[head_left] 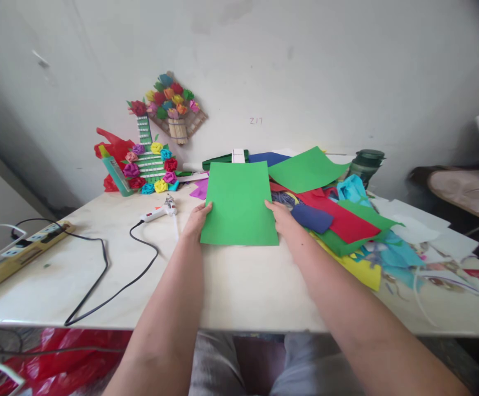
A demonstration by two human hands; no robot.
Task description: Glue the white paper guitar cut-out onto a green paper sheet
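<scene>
A sheet of green paper (240, 203) is held up in front of me, over the middle of the white table. My left hand (198, 219) grips its left edge, thumb on the front face. On the opposite edge, my right hand (279, 216) pinches the sheet the same way. The fingers behind the paper are hidden on both sides. To the left of my left hand lies a white hot glue gun (159, 211) with a black cord. Coloured paper sheets and scraps, among them a red sheet (338, 215), lie just beyond my right hand.
Paper-flower crafts (152, 165) and a glue bottle (116, 173) stand at the back left. A power strip (25, 256) lies at the left edge, its cords crossing the table (259, 297). A dark green bottle (366, 168) stands behind the paper pile at right.
</scene>
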